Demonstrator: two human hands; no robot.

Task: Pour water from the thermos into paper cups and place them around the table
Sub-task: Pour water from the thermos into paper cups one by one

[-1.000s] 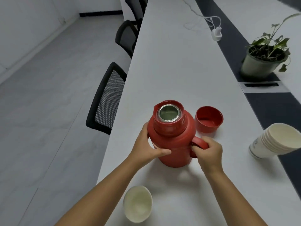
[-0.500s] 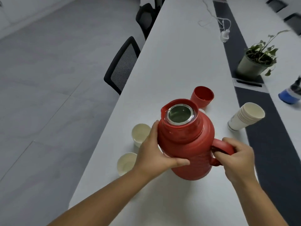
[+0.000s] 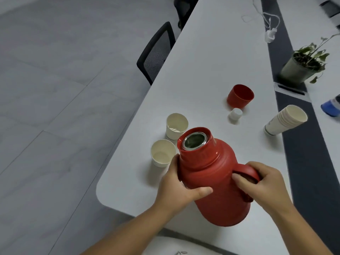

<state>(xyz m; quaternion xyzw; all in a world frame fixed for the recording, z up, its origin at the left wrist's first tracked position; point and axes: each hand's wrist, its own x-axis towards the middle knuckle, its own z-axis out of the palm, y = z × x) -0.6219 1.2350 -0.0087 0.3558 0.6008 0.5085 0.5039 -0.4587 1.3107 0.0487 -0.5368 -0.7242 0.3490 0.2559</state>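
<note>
I see the red thermos (image 3: 217,181) tilted, open steel-rimmed mouth leaning toward the two single paper cups. Whether its base touches the white tabletop (image 3: 211,61) I can't tell. Left hand (image 3: 181,188) wraps the body from the left, thumb across the front, fingers curled behind. Right hand (image 3: 266,183) grips the handle, fingers curled through the loop.

Near paper cup (image 3: 162,152) stands upright just left of the thermos neck, close to the left hand. Far paper cup (image 3: 176,126) stands upright just behind it, partly covered by the thermos rim. Can't tell if either holds water; something pale sits in the far one's bottom.

Red lid cup (image 3: 240,96) stands mouth-up further back on the tabletop, small white stopper (image 3: 235,115) just in front of it. Stack of paper cups (image 3: 283,120) lies on its side to the right, at the edge of the dark centre strip (image 3: 301,144).

Also in view: potted plant (image 3: 301,67) on the strip, white cable with adapter (image 3: 269,35) further back, blue object (image 3: 331,107) at the right edge (blurred), black mesh chair (image 3: 158,52) at the tabletop's left side.
</note>
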